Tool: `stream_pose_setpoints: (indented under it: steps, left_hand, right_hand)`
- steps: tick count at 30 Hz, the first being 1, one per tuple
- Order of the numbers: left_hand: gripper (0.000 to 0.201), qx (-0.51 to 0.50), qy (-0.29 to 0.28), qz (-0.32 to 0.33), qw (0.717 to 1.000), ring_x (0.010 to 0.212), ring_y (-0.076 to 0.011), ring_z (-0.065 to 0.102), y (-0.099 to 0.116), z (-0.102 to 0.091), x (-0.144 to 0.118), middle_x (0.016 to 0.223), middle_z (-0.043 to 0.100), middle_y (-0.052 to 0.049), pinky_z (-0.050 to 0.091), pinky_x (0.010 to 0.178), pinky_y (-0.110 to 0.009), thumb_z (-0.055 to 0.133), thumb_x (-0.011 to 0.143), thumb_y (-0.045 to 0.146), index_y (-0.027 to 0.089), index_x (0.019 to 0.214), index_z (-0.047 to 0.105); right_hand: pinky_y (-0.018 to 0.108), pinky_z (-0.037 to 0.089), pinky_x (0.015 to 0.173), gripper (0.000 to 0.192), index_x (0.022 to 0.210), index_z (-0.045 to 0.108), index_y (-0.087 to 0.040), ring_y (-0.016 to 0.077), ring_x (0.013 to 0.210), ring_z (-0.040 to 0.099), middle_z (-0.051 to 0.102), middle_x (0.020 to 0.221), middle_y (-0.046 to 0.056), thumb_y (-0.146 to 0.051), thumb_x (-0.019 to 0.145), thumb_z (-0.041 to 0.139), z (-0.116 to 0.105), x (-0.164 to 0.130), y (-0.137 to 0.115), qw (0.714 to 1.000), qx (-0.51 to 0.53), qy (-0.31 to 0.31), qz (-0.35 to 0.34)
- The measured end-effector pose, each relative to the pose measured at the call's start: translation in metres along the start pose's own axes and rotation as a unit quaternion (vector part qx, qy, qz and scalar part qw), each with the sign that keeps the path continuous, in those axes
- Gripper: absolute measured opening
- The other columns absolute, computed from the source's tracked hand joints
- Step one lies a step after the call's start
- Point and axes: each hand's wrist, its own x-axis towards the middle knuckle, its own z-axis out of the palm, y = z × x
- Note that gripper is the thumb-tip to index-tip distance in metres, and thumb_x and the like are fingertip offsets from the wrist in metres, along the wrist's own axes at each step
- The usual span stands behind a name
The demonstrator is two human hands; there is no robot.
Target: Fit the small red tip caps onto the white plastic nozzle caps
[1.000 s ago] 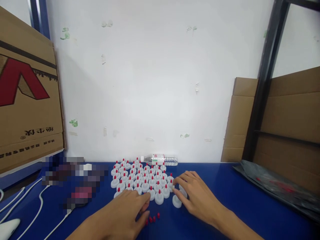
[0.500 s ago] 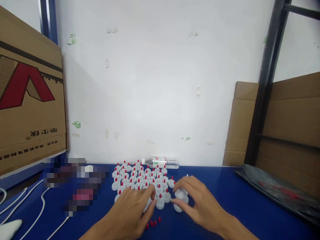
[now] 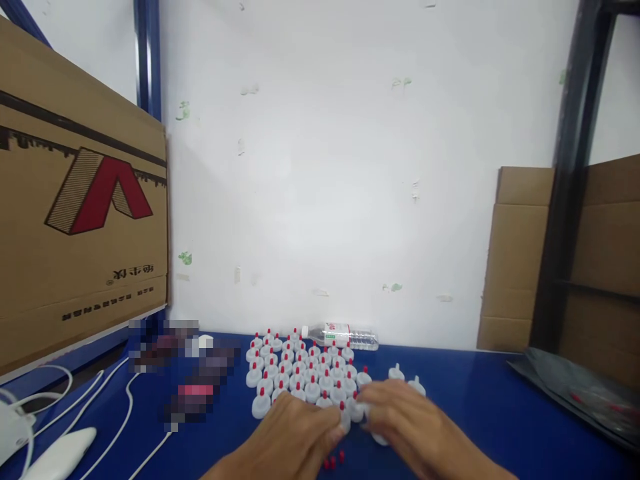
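Observation:
My left hand (image 3: pixel 295 430) is closed at the front of a group of white nozzle caps (image 3: pixel 313 388) with red tips. Its thumb and fingers pinch one white nozzle cap (image 3: pixel 345 420), partly hidden by the fingertips. My right hand (image 3: pixel 413 420) is beside it on the right, smeared by motion, with curled fingers over white caps; whether it grips one does not show. Behind it stand white caps (image 3: pixel 397 373) without red tips. Several loose red tips (image 3: pixel 333 462) lie on the blue table (image 3: pixel 455 387) near my left thumb.
A clear plastic bottle (image 3: pixel 345 336) lies along the wall behind the caps. White cables (image 3: pixel 131 400) and a white device (image 3: pixel 63 457) are at the left. A large cardboard box (image 3: pixel 85 200) stands there too. A grey plastic bag (image 3: pixel 575 393) lies at the right edge.
The view has swung left, so the scene sits further right. My left hand has come closer to my right hand, bringing a cap with it. Fewer loose red tips show.

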Motion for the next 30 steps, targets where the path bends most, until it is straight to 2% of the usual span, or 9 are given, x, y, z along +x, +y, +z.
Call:
stream_pose_setpoints:
  steps: [2, 4, 7, 9, 12, 16, 20, 23, 30]
  left_hand:
    - [0.035, 0.006, 0.021, -0.012, 1.000, 0.062, -0.0177, 0.060, -0.007, -0.004, -0.003, 0.075, 0.067, 0.000, 0.036, 0.063, -0.031, 0.022, 0.108, 0.027, 0.023, 0.084, 0.047]
    - [0.039, 0.037, 0.013, -0.017, 0.999, 0.062, -0.0194, 0.059, -0.014, -0.009, -0.004, 0.076, 0.067, -0.002, 0.034, 0.063, -0.033, 0.020, 0.109, 0.030, 0.023, 0.084, 0.049]
    - [0.044, 0.053, -0.018, -0.039, 0.998, 0.066, -0.0211, 0.061, -0.020, -0.014, -0.002, 0.076, 0.068, -0.002, 0.034, 0.063, -0.033, 0.018, 0.109, 0.033, 0.023, 0.081, 0.051]
    - [0.044, 0.042, -0.029, -0.064, 0.997, 0.070, -0.0224, 0.063, -0.021, -0.016, -0.002, 0.079, 0.069, -0.004, 0.036, 0.065, -0.033, 0.021, 0.108, 0.033, 0.022, 0.081, 0.053]
    - [0.027, 0.027, -0.047, -0.090, 0.994, 0.081, -0.0263, 0.065, -0.019, -0.018, -0.003, 0.090, 0.071, -0.008, 0.041, 0.071, -0.036, 0.035, 0.103, 0.031, 0.022, 0.089, 0.057]
    - [0.016, 0.013, -0.090, -0.114, 0.989, 0.088, -0.0291, 0.067, -0.021, -0.022, -0.008, 0.096, 0.071, -0.009, 0.045, 0.073, -0.038, 0.046, 0.093, 0.026, 0.023, 0.099, 0.060]
    - [0.004, -0.027, -0.169, -0.153, 0.973, 0.081, -0.0263, 0.068, -0.031, -0.030, -0.010, 0.085, 0.072, -0.003, 0.041, 0.062, -0.031, 0.062, 0.082, 0.028, 0.026, 0.084, 0.064]
    - [0.008, -0.096, -0.223, -0.179, 0.953, 0.073, -0.0210, 0.067, -0.037, -0.031, -0.010, 0.077, 0.072, 0.001, 0.036, 0.053, -0.025, 0.074, 0.074, 0.029, 0.026, 0.079, 0.069]
    - [0.009, -0.114, -0.200, -0.165, 0.959, 0.065, -0.0183, 0.065, -0.031, -0.024, -0.010, 0.073, 0.072, 0.002, 0.032, 0.048, -0.023, 0.077, 0.075, 0.030, 0.026, 0.083, 0.074]
  right_hand:
    - [0.032, 0.055, 0.092, 0.018, 0.120, 0.059, -0.023, 0.0204, 0.108, 0.068, 0.072, 0.113, 0.008, -0.025, 0.105, 0.051, -0.004, -0.008, 0.015, 0.995, -0.016, 0.011, 0.096]
    - [0.034, 0.056, 0.091, 0.022, 0.122, 0.062, -0.026, 0.0224, 0.109, 0.067, 0.071, 0.116, 0.007, -0.034, 0.103, 0.054, -0.004, -0.015, 0.026, 0.981, -0.026, 0.012, 0.192]
    - [0.040, 0.053, 0.099, 0.029, 0.127, 0.064, -0.028, 0.0241, 0.115, 0.065, 0.071, 0.123, 0.006, -0.039, 0.105, 0.048, -0.002, -0.019, 0.030, 0.966, -0.022, -0.019, 0.257]
    - [0.042, 0.049, 0.105, 0.035, 0.132, 0.063, -0.028, 0.0242, 0.121, 0.062, 0.069, 0.128, 0.006, -0.038, 0.108, 0.041, 0.000, -0.018, 0.027, 0.965, -0.006, -0.046, 0.260]
    - [0.043, 0.044, 0.109, 0.039, 0.137, 0.060, -0.029, 0.0239, 0.124, 0.060, 0.068, 0.133, 0.005, -0.037, 0.109, 0.035, -0.002, -0.012, 0.019, 0.965, 0.024, -0.094, 0.245]
    - [0.044, 0.042, 0.110, 0.039, 0.128, 0.066, -0.031, 0.0236, 0.121, 0.062, 0.070, 0.127, 0.001, -0.038, 0.110, 0.033, -0.007, -0.007, 0.014, 0.960, 0.055, -0.141, 0.235]
    - [0.046, 0.040, 0.111, 0.041, 0.131, 0.065, -0.030, 0.0235, 0.119, 0.062, 0.069, 0.130, 0.003, -0.039, 0.110, 0.031, -0.006, -0.010, 0.017, 0.956, 0.060, -0.137, 0.253]
    - [0.046, 0.041, 0.112, 0.044, 0.135, 0.063, -0.028, 0.0248, 0.128, 0.057, 0.065, 0.137, 0.005, -0.044, 0.110, 0.030, -0.001, -0.016, 0.024, 0.949, 0.043, -0.111, 0.291]
    - [0.065, 0.020, 0.121, 0.049, 0.147, 0.051, -0.034, 0.0302, 0.146, 0.038, 0.052, 0.151, 0.003, -0.053, 0.108, 0.028, 0.013, -0.018, 0.032, 0.926, 0.048, -0.180, 0.329]
